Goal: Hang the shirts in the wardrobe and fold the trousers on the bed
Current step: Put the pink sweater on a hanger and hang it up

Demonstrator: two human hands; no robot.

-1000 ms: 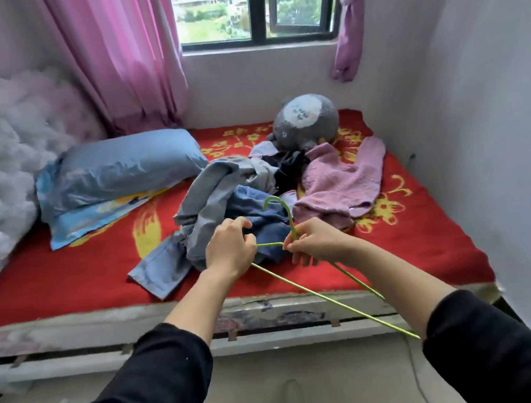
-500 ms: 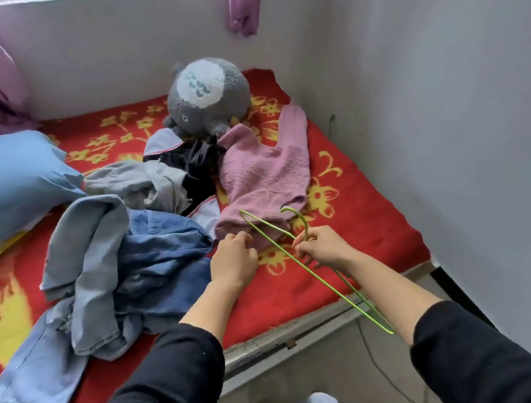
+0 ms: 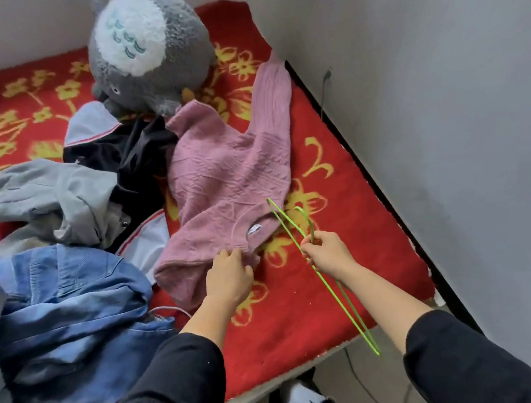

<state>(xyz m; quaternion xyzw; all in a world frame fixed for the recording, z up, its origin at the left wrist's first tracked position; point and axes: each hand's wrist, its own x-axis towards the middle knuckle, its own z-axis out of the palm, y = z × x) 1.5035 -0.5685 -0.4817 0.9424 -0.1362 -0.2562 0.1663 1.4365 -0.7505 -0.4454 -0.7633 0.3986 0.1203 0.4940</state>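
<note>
Lying rumpled on the fuzzy red flowered bed cover (image 3: 341,259), the pink textured-knit sweater (image 3: 225,185) is gripped at its edge by the left hand (image 3: 229,280), while the right hand (image 3: 329,256) pinches a thin green wire hanger (image 3: 288,228).

On the right, a pale grey plaster wall (image 3: 442,123); at the back, another plain pale wall (image 3: 21,26), the two meeting in the corner. Alongside both runs the bed in a fuzzy red blanket with yellow flowers (image 3: 341,259). Down the right wall hangs a thin dark cable (image 3: 323,96). Soft, even light.
</note>
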